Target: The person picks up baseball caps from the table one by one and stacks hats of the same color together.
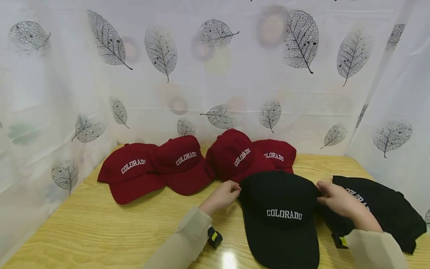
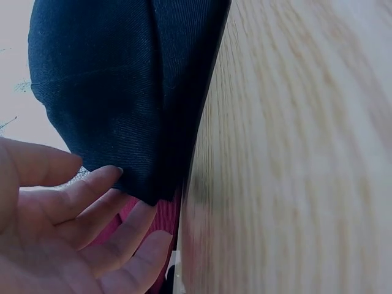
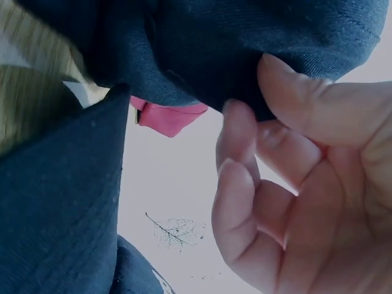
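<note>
A black cap [image 1: 282, 220] with white COLORADO lettering lies between the two hands, its brim toward the near side. At its left edge is my left hand [image 1: 224, 196]. In the left wrist view, the fingers [image 2: 131, 245] of that hand are loosely bent at the cap's edge, and the thumb stands apart from the cloth. My right hand [image 1: 339, 200] pinches the cap's right edge between thumb and forefinger, as the right wrist view shows at the dark fabric [image 3: 233, 55]. A second black cap [image 1: 383, 209] lies to the right, partly hidden behind the right hand.
Several dark red COLORADO caps stand along the back of the wooden table [image 1: 111, 235], including a far-left cap [image 1: 134, 172], one beside it [image 1: 183, 164] and a tilted one [image 1: 231, 155]. White curtains [image 1: 215, 74] with leaf prints surround the back and sides.
</note>
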`<state>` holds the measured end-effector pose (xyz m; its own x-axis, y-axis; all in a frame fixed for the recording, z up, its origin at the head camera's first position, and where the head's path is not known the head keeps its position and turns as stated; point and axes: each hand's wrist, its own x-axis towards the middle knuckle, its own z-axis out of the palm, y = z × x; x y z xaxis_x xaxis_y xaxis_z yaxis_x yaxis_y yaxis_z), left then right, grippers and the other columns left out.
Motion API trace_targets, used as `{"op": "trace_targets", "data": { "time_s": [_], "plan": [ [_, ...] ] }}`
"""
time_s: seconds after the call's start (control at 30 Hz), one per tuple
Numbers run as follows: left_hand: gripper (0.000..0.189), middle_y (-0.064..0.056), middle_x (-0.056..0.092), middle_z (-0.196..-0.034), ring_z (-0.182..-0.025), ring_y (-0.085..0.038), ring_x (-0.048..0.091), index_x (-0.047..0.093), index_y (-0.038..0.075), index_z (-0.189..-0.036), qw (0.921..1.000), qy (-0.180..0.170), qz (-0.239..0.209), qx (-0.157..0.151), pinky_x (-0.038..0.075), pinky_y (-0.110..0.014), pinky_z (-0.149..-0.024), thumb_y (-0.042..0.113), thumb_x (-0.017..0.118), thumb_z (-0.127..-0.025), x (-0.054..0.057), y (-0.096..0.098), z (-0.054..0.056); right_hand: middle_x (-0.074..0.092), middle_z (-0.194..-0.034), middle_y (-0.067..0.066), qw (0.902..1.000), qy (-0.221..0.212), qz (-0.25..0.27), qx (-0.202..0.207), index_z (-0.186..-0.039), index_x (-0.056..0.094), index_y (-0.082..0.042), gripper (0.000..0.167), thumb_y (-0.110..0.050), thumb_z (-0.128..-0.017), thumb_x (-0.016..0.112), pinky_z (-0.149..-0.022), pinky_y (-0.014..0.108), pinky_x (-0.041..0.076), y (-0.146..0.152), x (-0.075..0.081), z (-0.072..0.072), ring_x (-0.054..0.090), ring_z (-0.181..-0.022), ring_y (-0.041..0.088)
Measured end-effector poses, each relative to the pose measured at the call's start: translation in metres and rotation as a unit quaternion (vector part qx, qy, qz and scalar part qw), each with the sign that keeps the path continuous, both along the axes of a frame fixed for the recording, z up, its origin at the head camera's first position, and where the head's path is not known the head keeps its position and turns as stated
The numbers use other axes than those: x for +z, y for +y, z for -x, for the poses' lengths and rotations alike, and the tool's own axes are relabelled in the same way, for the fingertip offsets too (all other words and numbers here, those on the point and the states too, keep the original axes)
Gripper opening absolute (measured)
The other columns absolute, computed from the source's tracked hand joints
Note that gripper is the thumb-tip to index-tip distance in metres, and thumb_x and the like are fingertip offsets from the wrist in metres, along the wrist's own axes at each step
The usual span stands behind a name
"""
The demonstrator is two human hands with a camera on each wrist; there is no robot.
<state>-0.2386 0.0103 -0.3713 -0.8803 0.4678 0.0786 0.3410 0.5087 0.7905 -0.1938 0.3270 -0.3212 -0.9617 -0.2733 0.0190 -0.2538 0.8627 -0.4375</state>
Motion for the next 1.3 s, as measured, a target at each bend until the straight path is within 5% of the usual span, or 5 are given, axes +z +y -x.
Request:
{"op": "trace_targets", "data": {
  "time_s": [0.2, 0.37, 0.83, 1.1, 1.3],
  "plan": [
    [0.018, -0.013, 0.056, -0.1, -0.095, -0.025, 0.051, 0.059, -0.006, -0.099, 1.0, -0.003, -0.001, -0.002, 0.039, -0.037, -0.084, 0.006, 0.051, -0.087, 0.001, -0.001, -0.001, 0.036, -0.065, 0.001, 0.9997, 0.005, -0.018, -0.014, -0.076, 0.041, -0.004, 0.018, 0.006, -0.079, 0.055, -0.056, 0.033, 0.031, -0.003, -0.005, 0.0, 0.039, -0.061, 0.017],
    [0.02, -0.011, 0.056, -0.099, -0.093, -0.024, 0.051, 0.059, -0.005, -0.099, 0.9999, -0.011, -0.001, -0.005, 0.04, -0.036, -0.082, 0.009, 0.053, -0.087, 0.001, -0.001, -0.001, 0.054, -0.078, 0.013, 0.999, -0.002, -0.026, -0.035, -0.087, 0.049, 0.003, 0.005, 0.005, -0.082, 0.05, -0.064, 0.042, 0.041, -0.008, -0.007, 0.004, 0.052, -0.073, 0.027],
    [0.029, -0.011, 0.051, -0.112, -0.101, -0.022, 0.048, 0.045, 0.002, -0.114, 0.9966, -0.052, -0.063, 0.012, 0.038, -0.038, -0.086, 0.021, 0.047, -0.092, -0.003, 0.001, 0.0, 0.045, -0.112, 0.025, 0.9912, -0.023, 0.131, 0.001, -0.12, 0.038, 0.012, 0.043, -0.023, -0.099, 0.024, -0.087, 0.049, 0.032, -0.022, -0.012, 0.007, 0.04, -0.104, 0.036],
    [0.021, -0.007, 0.054, -0.1, -0.089, -0.018, 0.048, 0.052, 0.005, -0.104, 0.9949, -0.029, -0.092, 0.029, 0.039, -0.035, -0.078, 0.023, 0.046, -0.093, -0.001, 0.004, -0.002, 0.051, -0.098, 0.007, 0.9899, -0.008, 0.139, 0.03, -0.109, 0.048, 0.002, 0.032, -0.021, -0.098, 0.029, -0.076, 0.026, 0.04, -0.028, -0.008, 0.007, 0.046, -0.088, 0.013],
    [0.02, -0.004, 0.054, -0.099, -0.089, -0.017, 0.048, 0.054, 0.007, -0.101, 0.9943, -0.021, -0.1, 0.03, 0.038, -0.035, -0.079, 0.024, 0.049, -0.092, 0.002, 0.007, -0.004, 0.049, -0.112, 0.019, 0.9859, -0.02, 0.163, 0.034, -0.097, 0.052, -0.001, 0.027, -0.02, -0.097, 0.033, -0.084, 0.037, 0.037, -0.035, -0.004, 0.003, 0.044, -0.102, 0.026]
  ]
}}
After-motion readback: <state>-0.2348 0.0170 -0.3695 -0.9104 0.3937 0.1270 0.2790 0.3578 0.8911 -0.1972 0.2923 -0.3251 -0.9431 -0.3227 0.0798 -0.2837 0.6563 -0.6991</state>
